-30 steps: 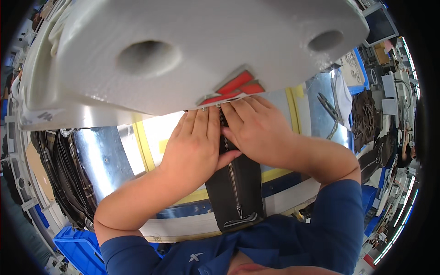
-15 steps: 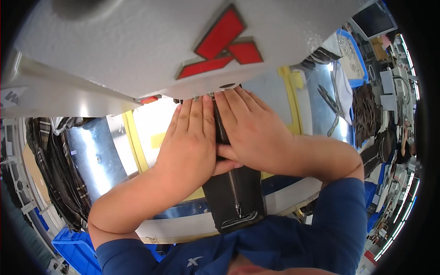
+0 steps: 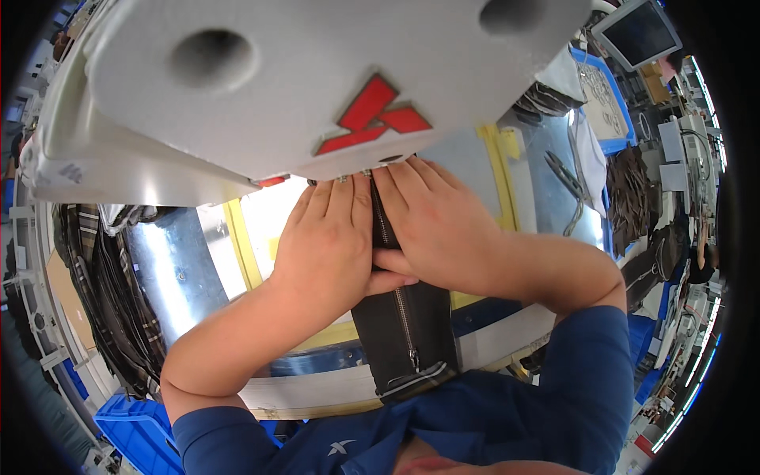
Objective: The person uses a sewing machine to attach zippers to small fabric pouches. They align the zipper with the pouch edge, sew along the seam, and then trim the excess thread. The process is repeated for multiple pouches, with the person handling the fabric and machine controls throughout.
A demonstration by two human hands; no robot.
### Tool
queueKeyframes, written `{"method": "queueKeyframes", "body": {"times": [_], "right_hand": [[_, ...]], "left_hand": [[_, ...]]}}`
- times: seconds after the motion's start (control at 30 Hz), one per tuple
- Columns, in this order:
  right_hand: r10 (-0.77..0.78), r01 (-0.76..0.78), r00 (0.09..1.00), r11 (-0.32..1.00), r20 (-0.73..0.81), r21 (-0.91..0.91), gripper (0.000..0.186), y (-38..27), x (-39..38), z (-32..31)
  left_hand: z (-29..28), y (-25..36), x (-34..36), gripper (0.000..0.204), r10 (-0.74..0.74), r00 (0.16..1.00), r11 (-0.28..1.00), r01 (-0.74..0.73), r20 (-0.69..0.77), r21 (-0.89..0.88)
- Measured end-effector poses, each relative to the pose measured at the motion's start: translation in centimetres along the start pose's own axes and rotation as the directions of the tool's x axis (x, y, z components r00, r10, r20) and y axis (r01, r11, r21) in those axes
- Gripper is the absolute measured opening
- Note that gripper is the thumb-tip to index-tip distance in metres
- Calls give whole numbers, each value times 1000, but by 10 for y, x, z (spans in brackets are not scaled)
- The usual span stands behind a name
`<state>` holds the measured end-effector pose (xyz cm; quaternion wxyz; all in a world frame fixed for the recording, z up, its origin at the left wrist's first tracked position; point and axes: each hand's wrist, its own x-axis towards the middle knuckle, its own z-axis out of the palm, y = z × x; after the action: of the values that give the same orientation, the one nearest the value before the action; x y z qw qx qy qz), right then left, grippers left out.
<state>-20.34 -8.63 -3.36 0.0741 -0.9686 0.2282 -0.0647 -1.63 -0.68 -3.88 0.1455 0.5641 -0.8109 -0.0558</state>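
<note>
A dark fabric strip (image 3: 434,332) is laid lengthwise on the table (image 3: 463,158), its upper end hidden beneath the hands and the machine, its lower end brought to the wearer's navy shirt (image 3: 514,408). Its middle is lined by a metal zipper (image 3: 403,317), with a zipper pull (image 3: 414,361) set near the lower end, just above a plaid-edged fold (image 3: 417,381).

The left hand (image 3: 328,241) is laid flat to the left of the zipper, unclenched, with its fingers stretched forward and its thumb crossed over the zipper. The right hand (image 3: 430,214) is likewise spread flat along the right side, fingers extended, nothing gripped. Both sets of fingertips are placed close to the lower edge of a pale grey machine head (image 3: 293,87), on which a red badge (image 3: 366,117) is mounted.

The table is marked with yellow tape (image 3: 507,186) on either side of the hands. To the right, metal nippers (image 3: 564,172) are laid down, and a blue tray (image 3: 629,142) is set farther off. At far left, dark garment pieces (image 3: 111,293) are heaped above a blue bin (image 3: 136,427).
</note>
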Motion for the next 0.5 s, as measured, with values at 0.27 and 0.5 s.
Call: {"method": "queueKeyframes", "body": {"times": [0.27,0.5], "right_hand": [[-5,5,1000,1000,-12,15,91,1,0,0],[5,-5,1000,1000,17,29,92,2,0,0]], "left_hand": [[0,0,3,123,-1,1000,1000,1,16,-27],[0,-2,4,120,26,999,1000,-26,40,-12]]}}
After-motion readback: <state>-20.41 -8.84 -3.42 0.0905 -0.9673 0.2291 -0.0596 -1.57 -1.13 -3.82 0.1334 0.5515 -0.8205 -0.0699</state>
